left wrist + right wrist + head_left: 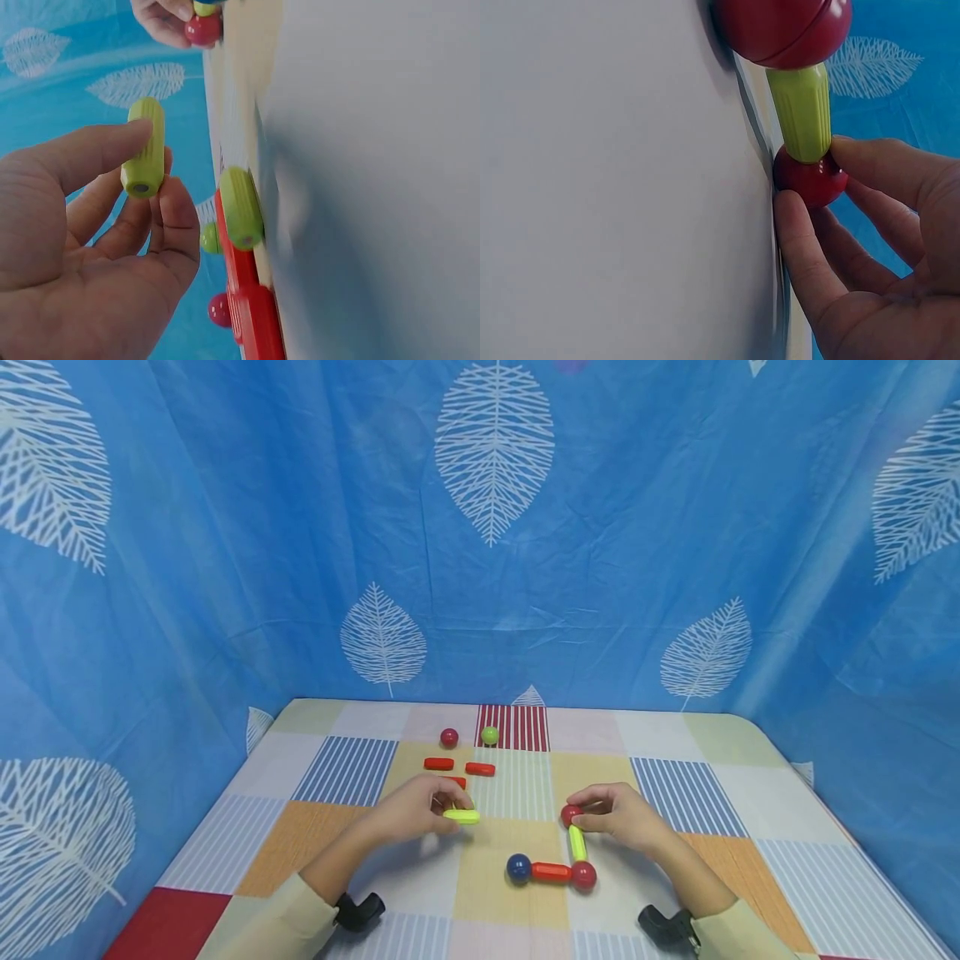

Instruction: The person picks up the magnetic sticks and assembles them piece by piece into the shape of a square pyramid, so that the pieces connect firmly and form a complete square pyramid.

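Observation:
Between thumb and fingers, my left hand (416,808) pinches a yellow-green ribbed rod (146,150), raised over the cloth. A second yellow-green rod (241,208) lies beside the red rods in the left wrist view. My right hand (618,814) grips a red ball (811,178) by thumb and fingertips. That ball joins one end of a yellow-green rod (577,843), whose other end meets another red ball (583,876). From there a red rod (551,872) runs left to a dark blue ball (518,868), so the joined pieces form an L on the table.
Farther back lie a loose red ball (449,738) and a green ball (490,736). Red rods (480,769) rest in front of them, one partly behind the left hand. A patchwork cloth (360,768) covers the table, and blue leaf-print curtains (600,527) hang around it.

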Available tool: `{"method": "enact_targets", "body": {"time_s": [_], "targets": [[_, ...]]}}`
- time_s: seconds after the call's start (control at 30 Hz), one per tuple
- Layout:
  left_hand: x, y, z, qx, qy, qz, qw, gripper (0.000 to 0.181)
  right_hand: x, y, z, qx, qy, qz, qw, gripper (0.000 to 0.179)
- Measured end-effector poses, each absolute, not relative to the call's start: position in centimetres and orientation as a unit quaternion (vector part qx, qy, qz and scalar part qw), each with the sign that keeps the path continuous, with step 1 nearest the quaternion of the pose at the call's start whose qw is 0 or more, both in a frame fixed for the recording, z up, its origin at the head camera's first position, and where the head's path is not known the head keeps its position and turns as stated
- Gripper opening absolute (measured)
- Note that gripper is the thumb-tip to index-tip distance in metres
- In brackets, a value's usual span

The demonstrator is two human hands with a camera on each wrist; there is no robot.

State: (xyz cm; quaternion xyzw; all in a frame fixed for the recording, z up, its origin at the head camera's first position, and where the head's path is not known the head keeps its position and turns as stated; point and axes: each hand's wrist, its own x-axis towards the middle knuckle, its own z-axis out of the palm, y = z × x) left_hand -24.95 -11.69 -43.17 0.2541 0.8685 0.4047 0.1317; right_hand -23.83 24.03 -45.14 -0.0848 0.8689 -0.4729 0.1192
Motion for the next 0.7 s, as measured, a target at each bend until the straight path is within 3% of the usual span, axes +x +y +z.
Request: {"method": "enact_targets", "body": {"time_s": [0.7], "targets": [[-26.5,-5.7,-43.9,0.243,0.865,0.415,0.140,0.021,-24.1,24.2,-45.3,-0.092,0.870,-0.469,0.121,0.029]]}}
